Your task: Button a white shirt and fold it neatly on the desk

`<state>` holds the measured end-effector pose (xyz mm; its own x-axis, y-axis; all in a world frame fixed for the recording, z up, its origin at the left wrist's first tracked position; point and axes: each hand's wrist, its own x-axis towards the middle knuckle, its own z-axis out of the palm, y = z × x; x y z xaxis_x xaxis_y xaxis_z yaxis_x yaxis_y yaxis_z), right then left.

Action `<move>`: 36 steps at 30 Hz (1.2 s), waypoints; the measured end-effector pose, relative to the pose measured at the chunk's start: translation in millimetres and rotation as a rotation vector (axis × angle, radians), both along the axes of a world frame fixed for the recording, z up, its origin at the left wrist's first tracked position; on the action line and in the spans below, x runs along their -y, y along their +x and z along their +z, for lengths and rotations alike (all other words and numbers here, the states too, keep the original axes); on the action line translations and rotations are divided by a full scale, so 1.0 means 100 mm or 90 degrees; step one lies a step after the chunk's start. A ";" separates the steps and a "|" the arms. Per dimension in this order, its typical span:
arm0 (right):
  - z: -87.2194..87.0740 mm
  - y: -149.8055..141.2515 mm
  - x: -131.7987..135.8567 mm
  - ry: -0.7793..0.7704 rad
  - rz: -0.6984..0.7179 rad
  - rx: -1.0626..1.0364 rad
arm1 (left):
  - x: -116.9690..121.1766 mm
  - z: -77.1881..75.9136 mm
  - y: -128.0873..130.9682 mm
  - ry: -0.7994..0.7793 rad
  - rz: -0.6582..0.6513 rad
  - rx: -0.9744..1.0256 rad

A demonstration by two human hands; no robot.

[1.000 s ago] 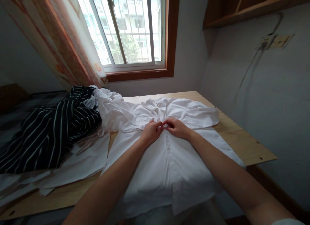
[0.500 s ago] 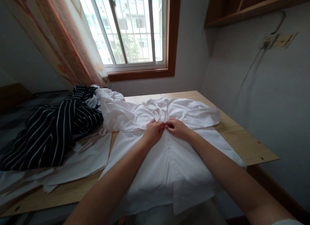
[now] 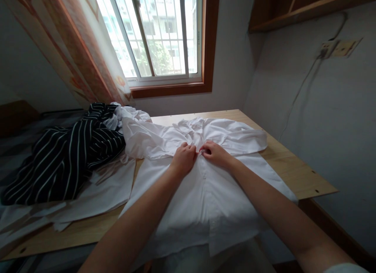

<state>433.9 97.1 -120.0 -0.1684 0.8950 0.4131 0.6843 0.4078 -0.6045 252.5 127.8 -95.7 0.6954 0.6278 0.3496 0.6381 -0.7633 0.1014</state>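
A white button-up shirt lies spread on a wooden board, its collar at the far end and its hem hanging over the near edge. Its row of buttons runs down the middle toward me. My left hand is closed on the front placket at chest height, fingers curled into the cloth. Just beside it, my right hand pinches the same placket between thumb and fingers. A small gap separates the two hands. Whatever button lies between the fingertips is too small to make out.
A black garment with white stripes is heaped at the left, beside more white cloth. The wooden board has a corner jutting out on the right. Beyond it are a window, a curtain and a wall socket with a cord.
My hands were touching at the placket and are now slightly apart, the left one shifted a little to the left. The shirt and the heap keep their places.
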 end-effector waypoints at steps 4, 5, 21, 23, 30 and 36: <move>0.01 0.04 0.00 0.006 0.001 -0.002 | -0.03 0.08 -0.12 0.008 0.009 -0.016; 0.01 0.05 -0.01 0.009 0.004 -0.006 | -0.04 0.11 -0.14 0.010 0.006 -0.028; -0.20 0.00 -0.38 0.128 -0.142 0.160 | -0.45 -0.07 -0.12 0.107 -0.019 -0.057; -0.18 0.02 -0.50 0.125 -0.150 0.166 | -0.51 -0.03 -0.10 0.137 -0.034 -0.061; -0.13 0.06 -0.82 0.111 -0.149 0.187 | -0.05 -0.08 -0.01 0.046 0.018 0.066; -0.11 0.12 -0.88 0.112 -0.149 0.192 | 0.11 -0.33 -0.05 -0.082 0.107 0.077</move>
<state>445.5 185.1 -130.6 -0.1062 0.8433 0.5269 0.9062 0.3002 -0.2978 247.5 117.2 -129.1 0.5355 0.7759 0.3335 0.7324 -0.6233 0.2741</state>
